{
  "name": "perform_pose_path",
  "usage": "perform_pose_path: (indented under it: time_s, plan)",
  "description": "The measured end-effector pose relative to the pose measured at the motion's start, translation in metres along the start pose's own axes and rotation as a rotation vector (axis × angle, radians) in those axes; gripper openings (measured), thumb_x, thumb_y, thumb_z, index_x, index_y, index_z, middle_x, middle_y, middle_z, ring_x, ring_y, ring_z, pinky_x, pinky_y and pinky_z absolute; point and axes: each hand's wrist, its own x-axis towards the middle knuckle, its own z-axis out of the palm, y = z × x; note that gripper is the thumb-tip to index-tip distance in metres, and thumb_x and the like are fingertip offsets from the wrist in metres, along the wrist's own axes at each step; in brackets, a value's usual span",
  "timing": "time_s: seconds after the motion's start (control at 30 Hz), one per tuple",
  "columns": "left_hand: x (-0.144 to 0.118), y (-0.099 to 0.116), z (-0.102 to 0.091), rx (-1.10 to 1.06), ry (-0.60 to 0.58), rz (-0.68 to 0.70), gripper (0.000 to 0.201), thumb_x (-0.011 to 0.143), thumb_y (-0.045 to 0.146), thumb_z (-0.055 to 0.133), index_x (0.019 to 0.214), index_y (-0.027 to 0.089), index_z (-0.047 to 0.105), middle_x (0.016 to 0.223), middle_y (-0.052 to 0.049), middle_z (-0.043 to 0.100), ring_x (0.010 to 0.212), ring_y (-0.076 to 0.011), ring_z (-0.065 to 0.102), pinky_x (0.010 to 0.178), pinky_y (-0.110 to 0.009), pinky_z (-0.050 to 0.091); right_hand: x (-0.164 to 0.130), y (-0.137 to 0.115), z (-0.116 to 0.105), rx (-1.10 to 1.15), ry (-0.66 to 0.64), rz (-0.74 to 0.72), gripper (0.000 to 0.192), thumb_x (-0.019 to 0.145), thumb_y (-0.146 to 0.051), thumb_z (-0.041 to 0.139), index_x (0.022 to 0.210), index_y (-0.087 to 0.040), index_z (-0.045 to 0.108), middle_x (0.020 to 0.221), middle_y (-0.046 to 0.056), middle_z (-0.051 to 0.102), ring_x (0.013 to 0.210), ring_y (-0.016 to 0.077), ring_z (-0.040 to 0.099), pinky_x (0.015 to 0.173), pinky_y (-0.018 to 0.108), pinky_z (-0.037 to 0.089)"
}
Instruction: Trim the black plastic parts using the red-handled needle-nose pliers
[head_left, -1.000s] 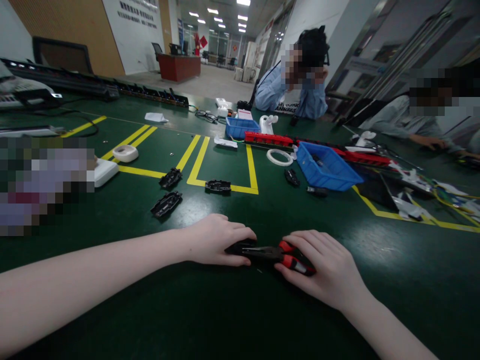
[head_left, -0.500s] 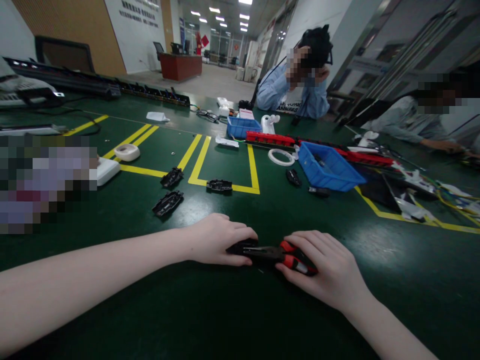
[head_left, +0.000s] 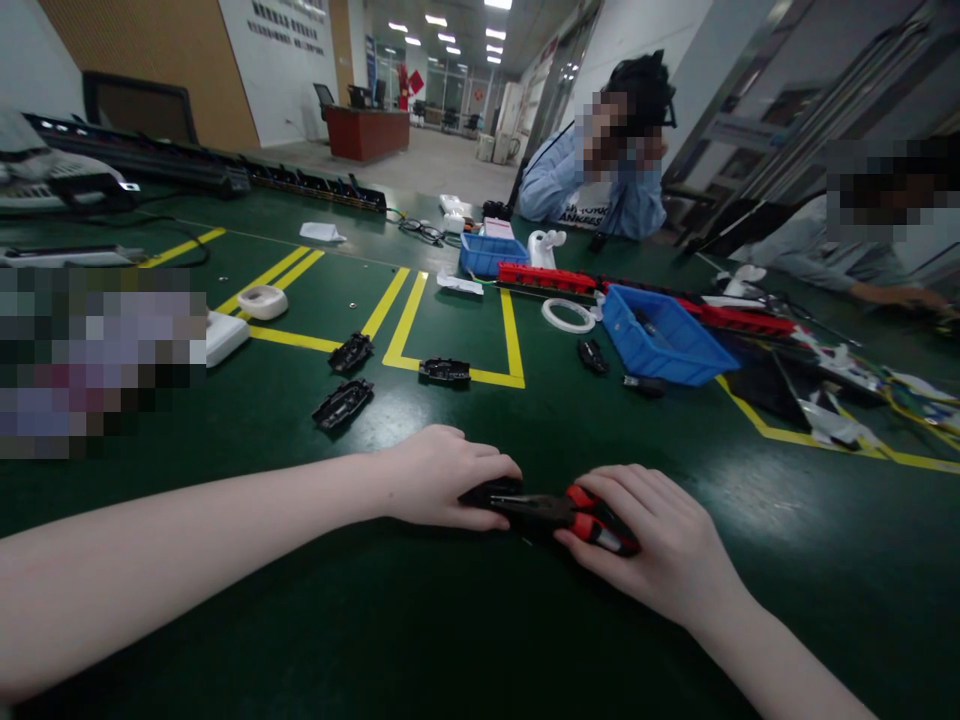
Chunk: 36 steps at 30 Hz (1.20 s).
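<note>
My left hand (head_left: 450, 478) is closed around a small black plastic part (head_left: 480, 494), mostly hidden by the fingers, low over the green table. Red-and-black long-nose pliers (head_left: 551, 510) are gripped in my right hand (head_left: 652, 535), their jaws pointing left. The jaw tips reach the black part between my left thumb and fingers; whether they pinch it I cannot tell. Beyond my left hand lie similar black plastic shells: one shell (head_left: 343, 403) nearest, another shell (head_left: 351, 352) behind it, and a third shell (head_left: 444, 371) on the yellow tape.
A blue bin (head_left: 667, 340) stands to the right, with two small black pieces beside it. A white tape roll (head_left: 568, 315), a cream ring (head_left: 262, 301) and a long red strip (head_left: 547, 277) lie farther back. Across the table sits a person (head_left: 600, 180) in a blue shirt.
The whole view has shifted slightly to the right. Both hands keep their hold, with the pliers still at the black part.
</note>
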Motion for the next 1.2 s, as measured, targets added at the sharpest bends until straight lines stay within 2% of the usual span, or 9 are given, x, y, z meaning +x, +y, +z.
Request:
perform_pose_path:
  time_s: [0.63, 1.2]
  plan:
    - [-0.0003, -0.0003, 0.001, 0.016, 0.01, -0.003, 0.039, 0.091, 0.048, 0.06, 0.119, 0.021, 0.056, 0.107, -0.003, 0.069, 0.074, -0.0164, 0.065, 0.065, -0.028, 0.045, 0.0011, 0.0009, -0.0018, -0.025, 0.014, -0.017, 0.031, 0.083, -0.039, 0.067, 0.101, -0.015, 0.062, 0.092, 0.01, 0.069, 0.079, 0.02, 0.064, 0.066, 0.032, 0.049]
    - [-0.0003, -0.002, 0.0018, -0.013, 0.014, 0.004, 0.036, 0.091, 0.045, 0.061, 0.117, 0.02, 0.056, 0.105, -0.003, 0.07, 0.072, -0.016, 0.064, 0.067, -0.028, 0.045, 0.0007, 0.0047, -0.0025, -0.063, 0.071, -0.025, 0.034, 0.083, -0.04, 0.066, 0.109, -0.018, 0.06, 0.098, 0.01, 0.071, 0.087, 0.0235, 0.067, 0.071, 0.036, 0.052]
